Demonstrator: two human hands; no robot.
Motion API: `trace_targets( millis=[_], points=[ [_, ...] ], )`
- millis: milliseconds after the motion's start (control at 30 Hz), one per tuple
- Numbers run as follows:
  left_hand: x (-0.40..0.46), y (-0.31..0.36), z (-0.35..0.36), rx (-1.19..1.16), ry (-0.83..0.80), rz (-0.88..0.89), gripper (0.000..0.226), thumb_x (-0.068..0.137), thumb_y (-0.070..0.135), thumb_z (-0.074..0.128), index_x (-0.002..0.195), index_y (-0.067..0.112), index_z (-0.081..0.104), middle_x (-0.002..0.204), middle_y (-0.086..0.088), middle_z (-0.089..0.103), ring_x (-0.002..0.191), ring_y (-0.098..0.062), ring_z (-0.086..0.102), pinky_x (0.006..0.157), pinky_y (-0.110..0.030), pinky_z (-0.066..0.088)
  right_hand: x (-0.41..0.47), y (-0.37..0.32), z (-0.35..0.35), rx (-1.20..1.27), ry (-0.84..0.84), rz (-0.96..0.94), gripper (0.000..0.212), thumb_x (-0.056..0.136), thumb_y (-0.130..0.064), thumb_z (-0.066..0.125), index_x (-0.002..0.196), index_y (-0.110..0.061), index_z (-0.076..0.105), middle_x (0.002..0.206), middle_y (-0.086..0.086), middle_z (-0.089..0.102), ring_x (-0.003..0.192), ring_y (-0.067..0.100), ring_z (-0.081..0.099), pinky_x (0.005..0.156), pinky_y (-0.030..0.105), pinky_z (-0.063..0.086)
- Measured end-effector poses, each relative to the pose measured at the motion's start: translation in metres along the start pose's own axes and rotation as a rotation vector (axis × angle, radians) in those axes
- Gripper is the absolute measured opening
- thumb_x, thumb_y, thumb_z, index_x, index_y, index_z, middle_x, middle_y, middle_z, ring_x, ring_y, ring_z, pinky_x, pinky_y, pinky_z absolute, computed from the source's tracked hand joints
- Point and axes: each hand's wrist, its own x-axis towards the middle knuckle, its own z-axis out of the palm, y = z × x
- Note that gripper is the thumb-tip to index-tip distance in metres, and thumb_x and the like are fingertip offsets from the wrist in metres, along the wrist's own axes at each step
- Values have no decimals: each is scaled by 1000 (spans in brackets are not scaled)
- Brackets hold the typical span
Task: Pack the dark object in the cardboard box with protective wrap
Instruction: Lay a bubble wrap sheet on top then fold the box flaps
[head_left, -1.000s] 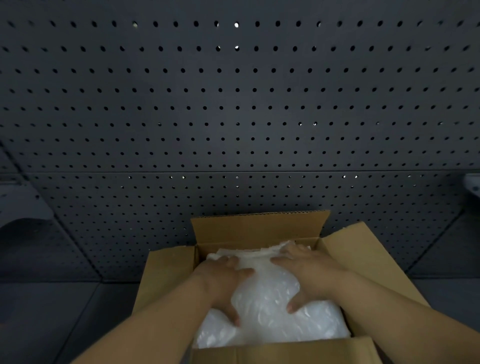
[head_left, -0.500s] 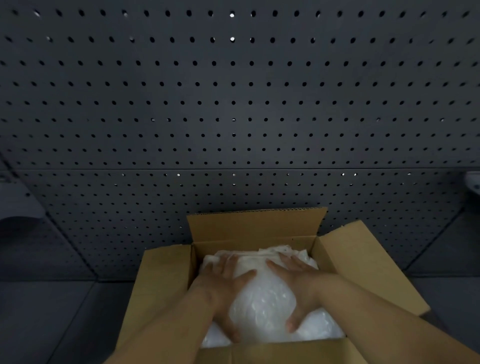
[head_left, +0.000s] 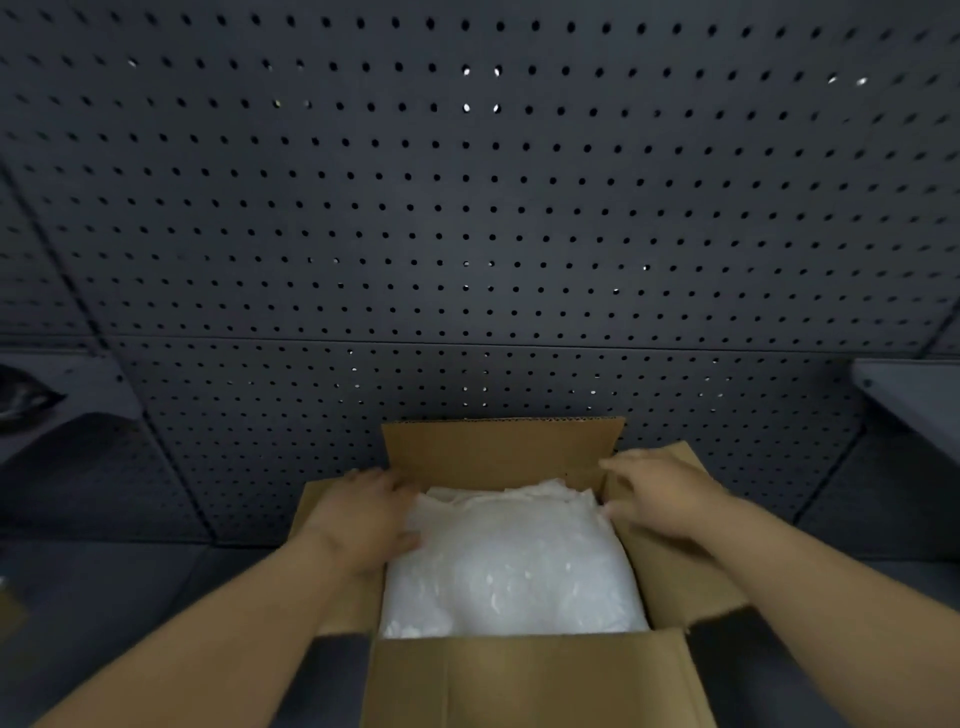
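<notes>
The cardboard box (head_left: 524, 675) sits open on the dark tabletop (head_left: 104, 597) in front of a perforated dark panel (head_left: 467, 208), its 4 flaps spread: the far flap (head_left: 501, 449) stands upright, the near flap (head_left: 530, 680) folds toward the camera, and the 2 side flaps lie outward. White protective wrap (head_left: 514, 561), bubbled in texture, fills the opening almost wall to wall and domes up in the middle. The dark object itself is not visible; judging by that mound, it is most likely buried beneath the wrap inside the box. The left hand (head_left: 363, 519) lies over the left side flap (head_left: 322, 504) at the box's edge, its thumb side touching the wrap; the grip looks loosely curved around the flap's edge, though the blur leaves it unclear whether it truly clasps the cardboard. The right hand (head_left: 660, 493) is on the right side flap (head_left: 675, 551) near the far corner, fingers bent over the flap's inner edge, again too soft to say how firmly. The cushioning step appears finished and the closing step is in hand. The next move likely calls for swinging both side flaps inward over the wrap, pressing the dome down so they lie flat, then folding the far and near flaps across them.
</notes>
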Motion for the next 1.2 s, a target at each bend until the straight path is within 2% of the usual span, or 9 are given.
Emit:
trace_targets(
  millis=[100,233,367,500,633,733,1000,1133,1200],
  points=[
    [-15,-9,-2,-9,70,-183,54,91,60,36,133,26,45,134,-3,49,122,-22,47,105,-38,37,-13,23,-4,-18,80,160,66,95,-45,48,152,-26,20,160,2,17,146,24,17,116,35,22],
    [-32,-7,0,-180,-23,-443,72,91,65,30,148,20,27,148,-11,35,132,-30,38,107,-43,35,-26,34,1,73,67,356,72,95,-46,44,153,-18,13,159,8,19,143,28,23,116,39,28],
    [-41,-3,1,-399,-180,-629,80,92,64,30,151,12,15,154,-18,23,134,-35,34,105,-44,38,-37,21,1,181,87,397,63,98,-39,44,150,-10,24,151,12,35,133,27,41,107,34,37],
    [-38,-2,2,-568,-268,-659,75,92,63,31,148,12,31,148,-12,39,129,-28,44,103,-34,41,-44,1,-12,195,143,404,50,99,-28,43,144,-6,34,145,13,44,129,27,46,102,31,40],
    [-45,-5,-3,-492,-321,-838,90,83,74,31,152,19,12,153,-11,28,135,-31,33,112,-42,30,-46,-14,-18,247,225,370,35,99,-11,40,132,-2,47,134,15,52,120,27,52,87,26,43],
    [-47,-13,3,-603,-228,-820,81,91,55,39,152,12,9,149,-13,33,132,-31,39,108,-43,36,-45,-24,-14,270,243,358,33,96,-3,38,123,-4,56,123,14,59,108,26,58,76,25,44],
    [-56,-19,-3,-663,-85,-806,50,93,30,43,137,6,40,129,-15,51,114,-30,51,90,-35,47,-37,-48,-1,203,157,254,47,93,-3,41,139,-11,43,133,10,51,114,24,54,94,31,49],
    [-56,-26,-3,-720,103,-779,25,97,22,39,82,9,55,78,-5,53,77,-22,53,63,-26,40,-23,-51,3,179,58,189,50,99,-10,40,148,-14,32,143,8,43,123,22,49,99,26,42],
    [-58,-21,-13,-776,206,-725,29,100,22,37,79,12,55,78,-5,55,69,-18,50,62,-28,41,-17,-52,5,130,26,184,48,97,-10,42,145,-14,37,138,9,49,119,22,53,94,25,46]
  ],
)
